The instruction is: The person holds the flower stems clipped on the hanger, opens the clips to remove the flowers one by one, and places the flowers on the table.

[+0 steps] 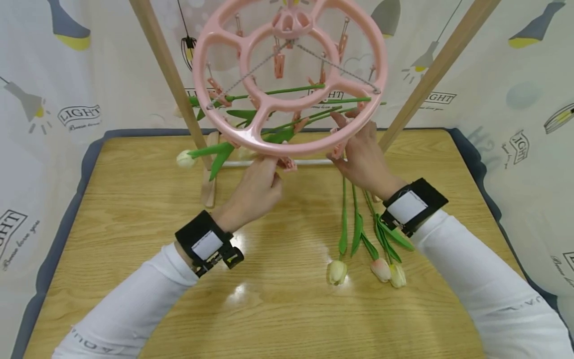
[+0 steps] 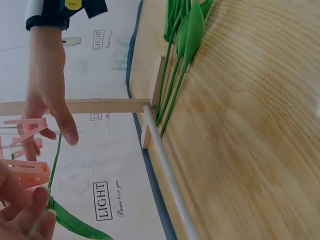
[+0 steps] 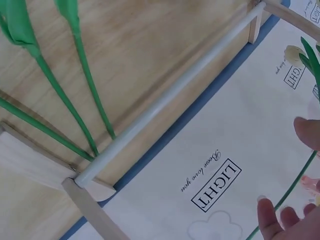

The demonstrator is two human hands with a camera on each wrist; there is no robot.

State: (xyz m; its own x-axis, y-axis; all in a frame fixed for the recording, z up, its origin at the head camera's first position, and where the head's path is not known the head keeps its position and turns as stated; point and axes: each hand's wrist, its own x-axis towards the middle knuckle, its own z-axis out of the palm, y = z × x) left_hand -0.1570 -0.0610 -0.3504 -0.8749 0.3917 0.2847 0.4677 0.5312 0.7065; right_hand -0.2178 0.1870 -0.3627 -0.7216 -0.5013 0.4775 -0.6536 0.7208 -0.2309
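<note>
A pink clothespin hanger (image 1: pixel 269 105) with round rings hangs over the table, its pink clothespins dangling. My left hand (image 1: pixel 260 192), fingers curled, grips a pink clothespin (image 2: pixel 30 172) under the near rim; in the left wrist view a green tulip leaf (image 2: pixel 80 226) and stem lie right at its fingertips. My right hand (image 1: pixel 365 154) is raised at the hanger's right rim beside another clothespin (image 1: pixel 339 147), thumb spread from the fingers. In the right wrist view a thin green stem (image 3: pixel 295 182) runs between thumb and fingers. A white tulip (image 1: pixel 186 158) points left; other stems lie across the hanger.
Three tulips (image 1: pixel 337 271) lie on the table at the right, blooms toward me. A wooden frame stands around the hanger, with a left post (image 1: pixel 168 65), a right post (image 1: pixel 441 70) and a pale bar (image 3: pixel 170 95) low between them. Patterned cloth (image 1: pixel 506 149) hangs behind.
</note>
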